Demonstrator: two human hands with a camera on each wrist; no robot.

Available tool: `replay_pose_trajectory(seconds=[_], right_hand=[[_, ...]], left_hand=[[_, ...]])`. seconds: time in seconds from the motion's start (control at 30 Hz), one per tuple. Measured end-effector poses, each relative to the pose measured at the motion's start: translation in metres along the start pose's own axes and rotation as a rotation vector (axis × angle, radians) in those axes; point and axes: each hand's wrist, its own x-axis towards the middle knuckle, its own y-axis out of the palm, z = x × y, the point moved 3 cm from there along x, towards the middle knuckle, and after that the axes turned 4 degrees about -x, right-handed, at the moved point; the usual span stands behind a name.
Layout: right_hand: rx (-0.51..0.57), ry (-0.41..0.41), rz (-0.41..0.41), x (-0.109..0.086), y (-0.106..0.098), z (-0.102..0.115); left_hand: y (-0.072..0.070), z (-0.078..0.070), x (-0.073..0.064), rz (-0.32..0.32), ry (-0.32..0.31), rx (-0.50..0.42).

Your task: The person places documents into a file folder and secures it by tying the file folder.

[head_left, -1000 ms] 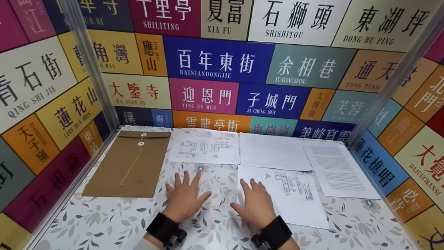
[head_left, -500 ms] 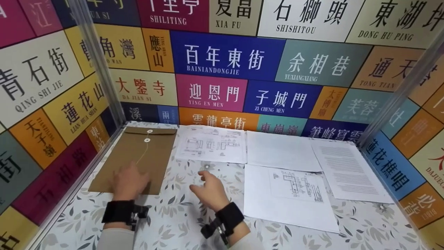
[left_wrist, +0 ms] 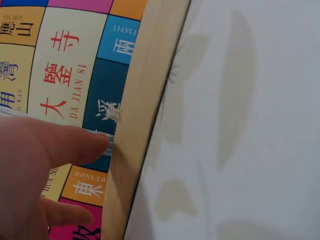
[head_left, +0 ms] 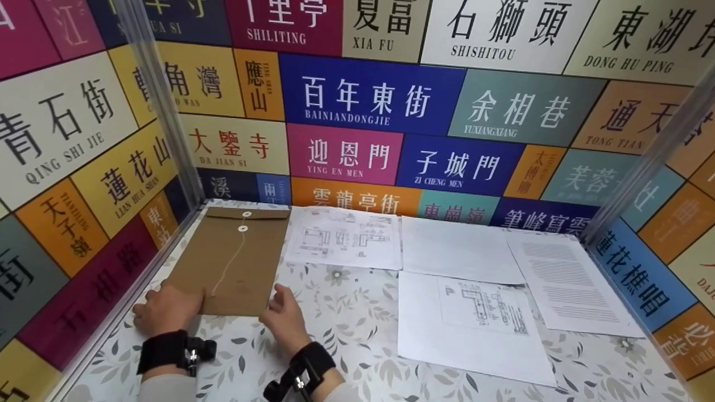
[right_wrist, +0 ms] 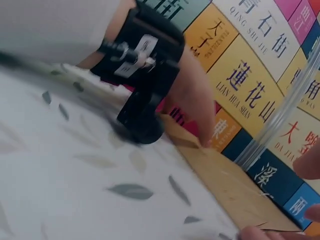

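A brown string-tie envelope [head_left: 232, 262] lies flap side up at the left of the table, its two white buttons near the far end. My left hand [head_left: 167, 310] holds its near left corner, the fingers bent at the edge; in the right wrist view the envelope [right_wrist: 225, 182] bends up slightly by that hand [right_wrist: 192, 92]. My right hand [head_left: 285, 318] is at the near right edge with fingers apart, fingertips right at the border. In the left wrist view, a fingertip [left_wrist: 95, 145] meets the envelope's edge [left_wrist: 142, 100].
A sheet with drawings [head_left: 343, 237] lies beside the envelope. To its right are a blank sheet [head_left: 458, 248], another drawing sheet [head_left: 475, 329] and a page of text [head_left: 575, 285]. Colourful sign-printed walls [head_left: 368, 95] enclose the leaf-patterned table [head_left: 357, 357] at back and sides.
Both hands have moved left from above the middle of the table to the envelope's near corners. The left hand now holds its left corner. The papers have not moved.
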Motion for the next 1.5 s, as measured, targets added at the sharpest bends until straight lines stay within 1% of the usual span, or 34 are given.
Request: replay_pose_trajectory(seconds=[0.07, 0.13, 0.2, 0.27, 0.37, 0.43, 0.53, 0.6, 0.67, 0.77, 0.83, 0.93, 1.0, 1.07, 1.13, 1.17, 1.23, 1.27, 1.33, 1.4, 1.5], right_hand=[[0.084, 0.005, 0.027, -0.002, -0.005, -0.002], [0.168, 0.027, 0.055, -0.002, -0.011, -0.002], [0.238, 0.069, 0.074, -0.004, -0.015, -0.001], [0.265, 0.101, 0.073, -0.006, -0.019, -0.001], [0.246, 0.122, 0.05, -0.009, -0.021, -0.003], [0.221, 0.11, 0.047, -0.01, -0.022, -0.004], [0.196, 0.093, 0.044, -0.011, -0.026, -0.004], [0.188, 0.077, 0.048, -0.013, -0.029, -0.003], [0.191, 0.061, 0.053, -0.014, -0.032, 0.0], [0.209, 0.03, 0.063, -0.015, -0.038, 0.006], [0.213, 0.01, 0.065, -0.015, -0.044, 0.011], [0.198, -0.016, 0.065, -0.017, -0.054, 0.02], [0.187, -0.03, 0.071, -0.019, -0.061, 0.026], [0.16, -0.053, 0.071, -0.022, -0.07, 0.035], [0.123, -0.079, 0.067, -0.026, -0.083, 0.045], [0.104, -0.095, 0.059, -0.028, -0.091, 0.05], [0.103, -0.112, 0.045, -0.033, -0.108, 0.059], [0.116, -0.116, 0.034, -0.036, -0.118, 0.063], [0.156, -0.127, 0.002, -0.042, -0.141, 0.071], [0.209, -0.147, -0.053, -0.048, -0.168, 0.08], [0.287, -0.188, -0.209, -0.058, -0.213, 0.092]], left_hand=[[0.001, -0.003, 0.0, -0.007, -0.001, -0.016], [0.0, -0.005, -0.001, -0.021, -0.013, -0.036], [0.0, -0.006, -0.003, -0.058, -0.026, -0.071], [-0.001, -0.006, -0.008, -0.108, -0.031, -0.134], [-0.002, -0.004, -0.014, -0.176, -0.052, -0.288], [-0.003, -0.004, -0.016, -0.219, -0.054, -0.379], [-0.004, -0.006, -0.018, -0.265, -0.041, -0.443], [-0.006, -0.009, -0.02, -0.308, -0.015, -0.453], [-0.009, -0.015, -0.023, -0.352, 0.009, -0.49], [-0.017, -0.03, -0.032, -0.445, 0.061, -0.584], [-0.026, -0.043, -0.039, -0.514, 0.116, -0.631], [-0.041, -0.06, -0.055, -0.636, 0.24, -0.676], [-0.052, -0.07, -0.068, -0.718, 0.352, -0.693], [-0.061, -0.079, -0.081, -0.787, 0.474, -0.719], [-0.067, -0.088, -0.092, -0.828, 0.592, -0.732], [-0.069, -0.092, -0.097, -0.838, 0.643, -0.737], [-0.071, -0.1, -0.107, -0.835, 0.732, -0.75], [-0.071, -0.105, -0.112, -0.827, 0.766, -0.749], [-0.068, -0.115, -0.121, -0.794, 0.827, -0.762], [-0.06, -0.129, -0.128, -0.73, 0.887, -0.757], [-0.041, -0.154, -0.138, -0.605, 0.957, -0.751]])
